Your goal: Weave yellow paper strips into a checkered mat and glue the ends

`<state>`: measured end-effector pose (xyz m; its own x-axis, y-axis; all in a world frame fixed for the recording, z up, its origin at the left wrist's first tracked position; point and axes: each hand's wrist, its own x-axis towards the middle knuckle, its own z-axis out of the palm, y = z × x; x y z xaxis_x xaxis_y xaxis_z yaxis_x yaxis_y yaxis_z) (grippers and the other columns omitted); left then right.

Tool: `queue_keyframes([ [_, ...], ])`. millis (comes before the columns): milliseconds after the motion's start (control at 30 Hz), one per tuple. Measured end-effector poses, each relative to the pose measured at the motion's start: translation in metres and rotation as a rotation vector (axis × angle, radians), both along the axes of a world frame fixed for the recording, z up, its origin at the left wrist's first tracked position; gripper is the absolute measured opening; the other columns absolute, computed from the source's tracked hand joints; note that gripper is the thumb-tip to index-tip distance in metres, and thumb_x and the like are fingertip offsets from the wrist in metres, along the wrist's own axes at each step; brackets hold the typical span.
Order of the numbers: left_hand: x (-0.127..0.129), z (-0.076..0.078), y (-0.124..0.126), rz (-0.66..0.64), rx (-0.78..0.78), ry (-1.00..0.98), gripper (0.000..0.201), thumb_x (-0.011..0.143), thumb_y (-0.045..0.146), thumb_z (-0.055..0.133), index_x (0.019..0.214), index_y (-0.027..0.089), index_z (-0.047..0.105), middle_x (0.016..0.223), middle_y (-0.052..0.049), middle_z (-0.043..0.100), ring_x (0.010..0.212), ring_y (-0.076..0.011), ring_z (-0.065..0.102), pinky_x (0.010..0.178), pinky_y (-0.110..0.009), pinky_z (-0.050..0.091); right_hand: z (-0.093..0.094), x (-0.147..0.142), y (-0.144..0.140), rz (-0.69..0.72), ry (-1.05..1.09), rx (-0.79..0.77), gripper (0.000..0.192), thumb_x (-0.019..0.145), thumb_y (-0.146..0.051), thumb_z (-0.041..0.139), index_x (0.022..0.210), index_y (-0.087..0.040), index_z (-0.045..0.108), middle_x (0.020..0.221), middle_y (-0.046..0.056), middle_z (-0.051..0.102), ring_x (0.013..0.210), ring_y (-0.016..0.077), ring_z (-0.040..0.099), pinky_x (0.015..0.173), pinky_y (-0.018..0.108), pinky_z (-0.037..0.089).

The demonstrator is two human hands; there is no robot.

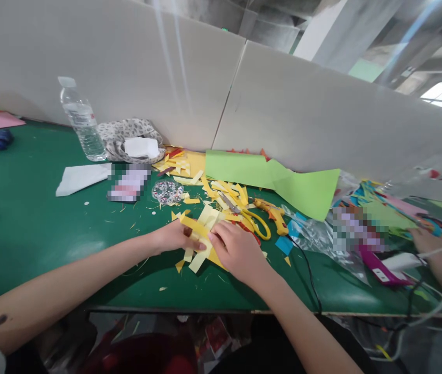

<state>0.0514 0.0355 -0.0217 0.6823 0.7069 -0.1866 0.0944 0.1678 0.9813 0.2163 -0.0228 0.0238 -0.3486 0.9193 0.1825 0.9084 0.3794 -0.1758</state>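
Near the table's front edge, my left hand [180,236] is closed on a piece of yellow paper [201,234], thumb on top. From the other side my right hand [236,249] pinches the same paper, fingers curled and partly hidden. Pale yellow paper strips [196,262] stick out beneath and around both hands. Just beyond them lie yellow-handled scissors [258,221] among yellow scraps [236,192]. A yellow hot glue gun [273,213] rests to the right of the scissors, its black cord running to the table edge.
A water bottle [84,124] stands back left beside a patterned cloth [131,130]. A phone [129,183] and folded white tissue [82,176] lie left. Green paper [240,169] leans by the partition [302,104]. At right are clear plastic [322,241], a magenta device [382,270] and another person's hand [435,249].
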Motion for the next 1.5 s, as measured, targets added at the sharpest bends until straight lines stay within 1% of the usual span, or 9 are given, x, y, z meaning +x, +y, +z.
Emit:
queue_keyframes([
  [100,0.000,0.005,0.000,-0.026,-0.020,-0.010,0.030,0.061,0.028,0.074,0.084,0.012,0.062,0.069,-0.001,0.061,0.057,-0.0108,0.053,0.059,-0.026,0.043,0.002,0.004,0.003,-0.048,0.101,-0.057,0.020,0.086,-0.027,0.039,0.071,-0.019,0.050,0.073,0.000,0.057,0.067,0.0120,0.051,0.055,0.023,0.032],
  [233,0.000,0.008,0.000,-0.019,-0.017,-0.052,0.025,0.061,0.030,0.073,0.075,0.012,0.063,0.064,0.000,0.060,0.054,-0.0091,0.052,0.059,-0.025,0.043,0.006,0.009,0.006,-0.090,0.163,-0.071,0.024,0.084,-0.031,0.042,0.064,-0.019,0.045,0.066,-0.002,0.054,0.060,0.0106,0.047,0.054,0.023,0.030],
  [400,0.002,0.006,0.000,-0.043,-0.071,-0.111,0.033,0.060,0.028,0.074,0.087,0.014,0.061,0.073,0.000,0.062,0.062,-0.0115,0.056,0.060,-0.027,0.047,0.002,0.015,0.011,-0.145,0.319,-0.143,0.024,0.078,-0.037,0.051,0.062,-0.020,0.043,0.059,-0.003,0.050,0.055,0.0101,0.045,0.052,0.023,0.032],
  [500,0.002,0.005,0.000,-0.038,-0.072,-0.098,0.032,0.058,0.026,0.075,0.085,0.013,0.062,0.073,-0.001,0.062,0.065,-0.0126,0.057,0.059,-0.027,0.047,0.001,0.017,0.012,-0.091,0.405,-0.209,0.020,0.076,-0.033,0.052,0.063,-0.020,0.045,0.062,-0.003,0.051,0.058,0.0106,0.047,0.054,0.023,0.035],
  [633,0.000,0.003,0.002,-0.042,-0.034,-0.081,0.025,0.059,0.026,0.074,0.077,0.013,0.063,0.069,0.000,0.062,0.057,-0.0101,0.055,0.057,-0.025,0.046,0.004,0.019,0.011,-0.032,0.401,-0.277,0.012,0.071,-0.028,0.056,0.066,-0.020,0.050,0.069,-0.002,0.057,0.065,0.0120,0.052,0.059,0.024,0.039],
  [933,0.000,0.005,0.001,-0.045,-0.008,-0.040,0.020,0.060,0.024,0.072,0.073,0.013,0.063,0.069,-0.001,0.062,0.056,-0.0104,0.055,0.055,-0.025,0.046,0.002,0.016,0.014,-0.147,0.706,-0.313,0.015,0.069,-0.031,0.061,0.067,-0.020,0.052,0.069,-0.001,0.062,0.063,0.0118,0.058,0.060,0.025,0.046],
  [1167,0.000,0.005,0.001,-0.049,-0.021,-0.034,0.022,0.059,0.024,0.073,0.074,0.013,0.061,0.069,0.000,0.060,0.061,-0.0114,0.055,0.054,-0.025,0.047,-0.002,0.016,0.015,-0.174,0.736,-0.354,0.020,0.064,-0.028,0.067,0.070,-0.021,0.049,0.066,-0.002,0.063,0.062,0.0134,0.061,0.059,0.027,0.048],
  [1333,0.000,0.007,0.001,-0.048,-0.044,-0.031,0.026,0.061,0.025,0.072,0.080,0.015,0.058,0.074,0.000,0.061,0.064,-0.0116,0.056,0.053,-0.022,0.046,0.002,0.018,0.015,-0.207,0.729,-0.348,0.016,0.066,-0.023,0.063,0.071,-0.021,0.048,0.069,-0.001,0.064,0.070,0.0142,0.064,0.068,0.029,0.049],
  [1500,0.000,0.007,0.000,-0.064,-0.006,-0.008,0.022,0.061,0.025,0.071,0.077,0.014,0.060,0.073,0.000,0.061,0.063,-0.0119,0.055,0.053,-0.023,0.046,0.000,0.014,0.013,-0.185,0.725,-0.388,0.031,0.063,-0.032,0.068,0.080,-0.022,0.044,0.070,-0.001,0.063,0.062,0.0146,0.062,0.058,0.028,0.049],
])
